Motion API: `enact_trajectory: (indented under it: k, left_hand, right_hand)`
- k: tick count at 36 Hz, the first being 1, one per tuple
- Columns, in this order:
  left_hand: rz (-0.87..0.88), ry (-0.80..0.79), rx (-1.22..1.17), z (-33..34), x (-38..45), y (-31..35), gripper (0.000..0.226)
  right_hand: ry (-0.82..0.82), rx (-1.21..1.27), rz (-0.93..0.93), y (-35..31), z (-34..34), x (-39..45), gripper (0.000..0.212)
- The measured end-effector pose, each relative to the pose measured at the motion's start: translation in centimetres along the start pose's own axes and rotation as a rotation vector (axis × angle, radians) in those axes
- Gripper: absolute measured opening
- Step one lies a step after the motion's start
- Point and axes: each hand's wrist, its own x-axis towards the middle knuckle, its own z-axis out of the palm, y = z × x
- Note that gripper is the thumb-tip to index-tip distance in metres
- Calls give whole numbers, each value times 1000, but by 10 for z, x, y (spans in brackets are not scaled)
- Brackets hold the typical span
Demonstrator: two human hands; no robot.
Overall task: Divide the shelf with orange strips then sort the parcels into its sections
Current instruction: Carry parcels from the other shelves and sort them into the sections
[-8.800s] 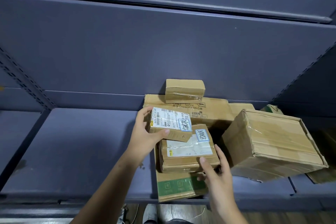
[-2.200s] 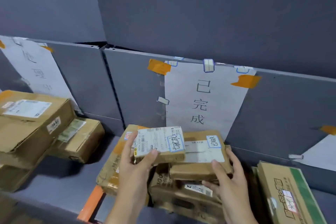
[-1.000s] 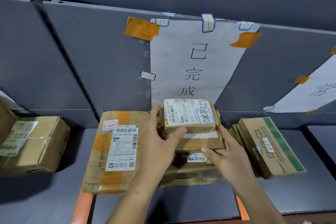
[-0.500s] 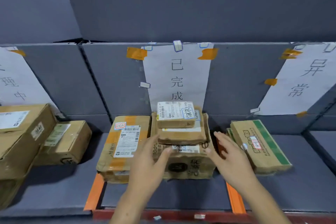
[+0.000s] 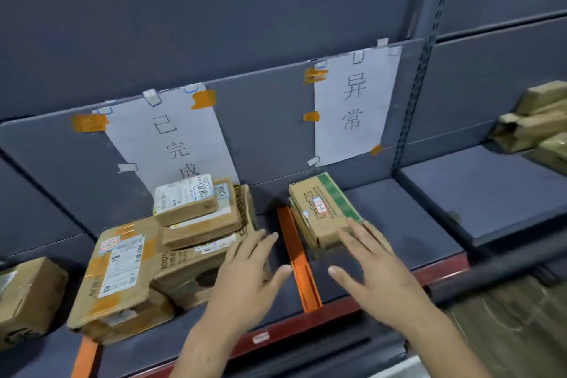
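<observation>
Head view: grey shelf (image 5: 399, 224), orange strip (image 5: 299, 258) between parcel sections, both hands spread empty.

Both hands — left hand (image 5: 245, 279), right hand (image 5: 372, 270) — spread empty above the orange strip (image 5: 299, 258).

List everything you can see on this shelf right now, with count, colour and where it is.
Orange strips: two, one between the middle and right sections, one at bottom left.
Stacked parcels: at least four, brown, under the left sign.
Green-edged parcel: one, brown and green, right of the strip, on flatter packets.
Edge parcel: one, brown, far left.
Far parcels: several, brown, next bay right.
Paper signs: two, white, taped to the back panel.
Left hand: open, before the stack.
Right hand: open, fingertips over the green-edged parcel.
</observation>
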Motion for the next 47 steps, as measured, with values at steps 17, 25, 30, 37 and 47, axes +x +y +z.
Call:
enact_trajectory:
  k: [17, 25, 30, 37, 47]
  left_hand:
    - [322, -170, -209, 96, 46, 177, 89]
    - [433, -323, -257, 124, 66, 246, 68]
    - [492, -369, -303, 146, 92, 276, 56]
    - [506, -439, -347, 181, 149, 310, 56]
    - [534, -495, -351, 213, 238, 365, 55]
  right_hand:
    - [237, 55, 398, 131, -70, -148, 83]
    - [300, 102, 590, 164, -89, -194, 65]
    - [300, 113, 657, 192, -90, -198, 60]
    - [320, 88, 731, 242, -107, -173, 61]
    - [348, -32, 829, 308, -149, -135, 98]
